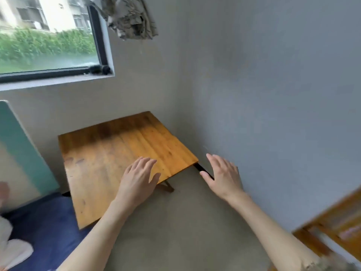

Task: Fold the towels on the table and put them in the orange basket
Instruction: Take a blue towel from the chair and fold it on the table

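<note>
Head view shows the left hand (139,178) and right hand (224,176) at frame centre, fingers spread, holding nothing; a patterned towel (130,17) sits at upper centre, above the wooden table (109,159)

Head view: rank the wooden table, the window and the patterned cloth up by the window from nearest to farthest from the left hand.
From the left hand:
1. Wooden table, directly beneath the hand.
2. Window, up the wall to the left.
3. Patterned cloth, high at the window's right edge.
Window and cloth are close to call.
</note>
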Demonstrator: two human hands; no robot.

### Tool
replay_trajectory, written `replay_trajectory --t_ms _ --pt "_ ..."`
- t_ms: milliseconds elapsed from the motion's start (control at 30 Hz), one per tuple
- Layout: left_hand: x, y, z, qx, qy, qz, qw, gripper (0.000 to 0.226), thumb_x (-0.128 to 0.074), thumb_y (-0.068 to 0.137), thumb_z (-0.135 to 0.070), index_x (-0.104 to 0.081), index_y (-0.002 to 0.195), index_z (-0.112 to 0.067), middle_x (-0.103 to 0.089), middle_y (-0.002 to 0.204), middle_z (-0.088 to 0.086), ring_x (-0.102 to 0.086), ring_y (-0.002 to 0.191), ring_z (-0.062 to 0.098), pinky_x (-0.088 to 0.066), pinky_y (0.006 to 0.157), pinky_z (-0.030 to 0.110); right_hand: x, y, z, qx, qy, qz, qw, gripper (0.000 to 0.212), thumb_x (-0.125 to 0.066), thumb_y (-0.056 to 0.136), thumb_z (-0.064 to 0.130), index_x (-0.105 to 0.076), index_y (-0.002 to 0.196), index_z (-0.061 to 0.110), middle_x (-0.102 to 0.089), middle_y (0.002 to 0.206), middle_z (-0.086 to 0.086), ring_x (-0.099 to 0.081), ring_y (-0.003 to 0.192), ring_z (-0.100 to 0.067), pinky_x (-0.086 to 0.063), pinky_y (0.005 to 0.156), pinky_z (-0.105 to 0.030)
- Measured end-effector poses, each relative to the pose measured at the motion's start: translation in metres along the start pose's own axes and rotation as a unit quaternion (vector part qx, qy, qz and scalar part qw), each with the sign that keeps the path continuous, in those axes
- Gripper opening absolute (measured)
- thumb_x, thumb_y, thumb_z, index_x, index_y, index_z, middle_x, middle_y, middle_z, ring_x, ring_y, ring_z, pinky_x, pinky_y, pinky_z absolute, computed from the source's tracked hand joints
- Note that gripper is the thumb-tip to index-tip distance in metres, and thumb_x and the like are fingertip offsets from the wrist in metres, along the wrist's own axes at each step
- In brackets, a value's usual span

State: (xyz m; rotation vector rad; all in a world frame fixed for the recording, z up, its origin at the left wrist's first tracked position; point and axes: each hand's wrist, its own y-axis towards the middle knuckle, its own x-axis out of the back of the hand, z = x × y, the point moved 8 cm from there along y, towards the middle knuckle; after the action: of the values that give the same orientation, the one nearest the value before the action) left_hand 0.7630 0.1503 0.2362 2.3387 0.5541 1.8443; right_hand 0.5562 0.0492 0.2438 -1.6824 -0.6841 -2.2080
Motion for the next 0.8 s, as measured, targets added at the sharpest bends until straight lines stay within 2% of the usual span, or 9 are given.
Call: replay_trajectory --t_ms 100,267,367,467,567,633,800 --pt "-0.019 0.005 -0.094 -0.08 -0.016 0.006 0.997 0.044 -0.061 0.087 -0.035 -0.054 0.125 -0.013 -0.057 0.127 0.007 -0.051 0.122 0.028 -0.044 0.096 0.04 0.033 -0.057 -0.08 -0.07 -0.015 -0.019 0.997 0.062 -0.041 0.091 0.051 -0.034 0.143 0.017 -0.043 0.143 -0.002 -0.039 0.131 -0.023 -0.027 0.106 -0.037" --pt "-0.057 -0.006 -0.246 -0.186 -0.057 0.032 0.98 0.043 -0.06 0.082 -0.035 -0.061 0.117 -0.011 -0.063 0.118 0.008 -0.057 0.115 0.029 -0.047 0.093 0.042 0.077 -0.169 -0.2 -0.182 -0.046 -0.02 0.982 0.061 -0.039 0.095 0.048 -0.025 0.147 0.019 -0.034 0.148 -0.002 -0.031 0.136 -0.02 -0.024 0.111 -0.037" --pt "-0.086 -0.018 -0.333 -0.246 -0.087 0.067 0.963 0.046 -0.05 0.081 -0.042 -0.061 0.115 -0.012 -0.064 0.116 0.007 -0.058 0.114 0.028 -0.048 0.092 0.042 0.099 -0.235 -0.264 -0.256 -0.061 -0.03 0.964 0.06 -0.038 0.096 0.048 -0.024 0.147 0.02 -0.032 0.15 -0.002 -0.03 0.138 -0.02 -0.026 0.111 -0.039" --pt "-0.109 -0.03 -0.417 -0.315 -0.096 0.094 0.939 0.049 -0.04 0.086 -0.045 -0.059 0.119 -0.014 -0.062 0.12 0.007 -0.057 0.116 0.028 -0.047 0.091 0.041 0.12 -0.297 -0.316 -0.328 -0.061 -0.056 0.941 0.059 -0.041 0.095 0.048 -0.026 0.145 0.022 -0.033 0.15 0.0 -0.031 0.137 -0.02 -0.028 0.11 -0.041" --pt "-0.129 -0.043 -0.499 -0.378 -0.114 0.127 0.91 0.046 -0.051 0.092 -0.038 -0.049 0.131 -0.015 -0.051 0.136 0.008 -0.043 0.13 0.027 -0.037 0.104 0.041 0.135 -0.356 -0.363 -0.404 -0.063 -0.065 0.91 0.061 -0.039 0.094 0.052 -0.024 0.146 0.024 -0.033 0.15 0.001 -0.032 0.137 -0.019 -0.03 0.111 -0.04" --pt "-0.144 -0.054 -0.554 -0.416 -0.117 0.148 0.889 0.05 -0.047 0.093 -0.039 -0.042 0.137 -0.016 -0.043 0.143 0.006 -0.035 0.136 0.026 -0.029 0.109 0.04 0.145 -0.393 -0.392 -0.443 -0.076 -0.067 0.891 0.061 -0.038 0.094 0.051 -0.025 0.146 0.022 -0.034 0.149 0.0 -0.034 0.136 -0.019 -0.03 0.111 -0.04" --pt "-0.181 -0.086 -0.678 -0.495 -0.14 0.179 0.838 0.048 -0.048 0.093 -0.039 -0.045 0.135 -0.017 -0.046 0.14 0.005 -0.039 0.133 0.026 -0.033 0.107 0.041 0.171 -0.477 -0.465 -0.524 -0.101 -0.064 0.843 0.061 -0.041 0.095 0.046 -0.027 0.145 0.015 -0.037 0.147 -0.006 -0.036 0.134 -0.024 -0.032 0.108 -0.042"
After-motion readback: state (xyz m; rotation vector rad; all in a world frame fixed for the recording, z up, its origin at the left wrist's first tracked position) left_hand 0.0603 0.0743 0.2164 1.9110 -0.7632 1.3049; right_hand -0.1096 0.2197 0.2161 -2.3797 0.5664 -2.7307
